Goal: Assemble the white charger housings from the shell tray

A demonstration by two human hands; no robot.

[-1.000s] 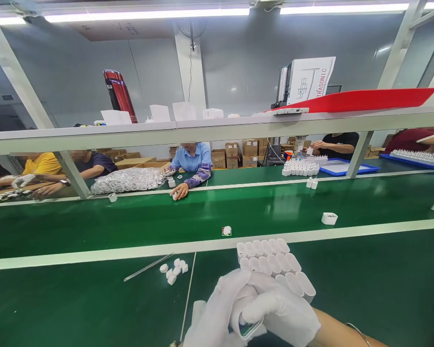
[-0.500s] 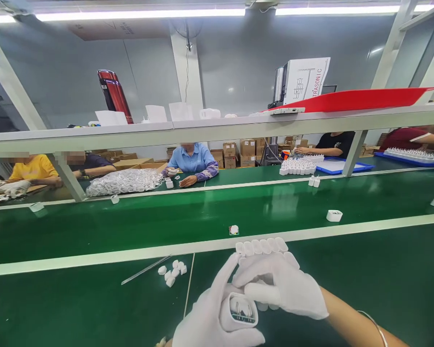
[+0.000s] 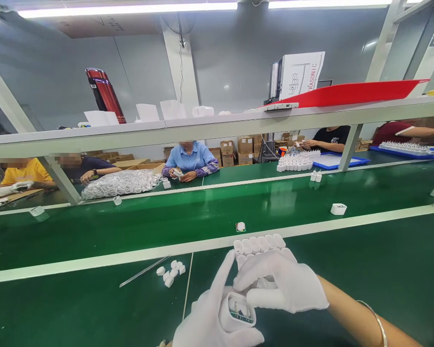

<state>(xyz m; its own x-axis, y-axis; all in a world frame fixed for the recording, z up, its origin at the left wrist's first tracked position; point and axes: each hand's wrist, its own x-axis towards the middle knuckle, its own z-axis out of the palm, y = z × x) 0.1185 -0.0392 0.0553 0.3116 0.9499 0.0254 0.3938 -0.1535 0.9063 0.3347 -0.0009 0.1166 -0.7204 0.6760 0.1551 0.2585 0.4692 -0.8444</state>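
My left hand [image 3: 204, 320], in a white glove, is closed around a white plastic charger housing [image 3: 225, 312]. The housing's open end is tilted towards me, and a green circuit board [image 3: 241, 316] with metal parts shows inside. Its index finger stretches up past the housing. My right hand [image 3: 287, 284], also gloved, has thumb and fingertips drawn together at the housing's upper right edge. Whatever lies between those fingertips is hidden. Just behind my hands stand rows of white housings [image 3: 259, 244], partly covered by the right hand.
Small white pieces [image 3: 169, 273] and a thin clear strip [image 3: 144, 271] lie to the left. Beyond a pale rail [image 3: 130, 257], the green belt [image 3: 166, 217] carries a circuit board [image 3: 240, 227] and scattered housings [image 3: 338, 209]. Co-workers sit opposite, below a shelf [image 3: 210, 120].
The loose circuit board and a housing on the belt have shifted right. My hands keep nearly the same hold. Opposite, the blue-shirted person's hands have come together. The view has moved slightly.
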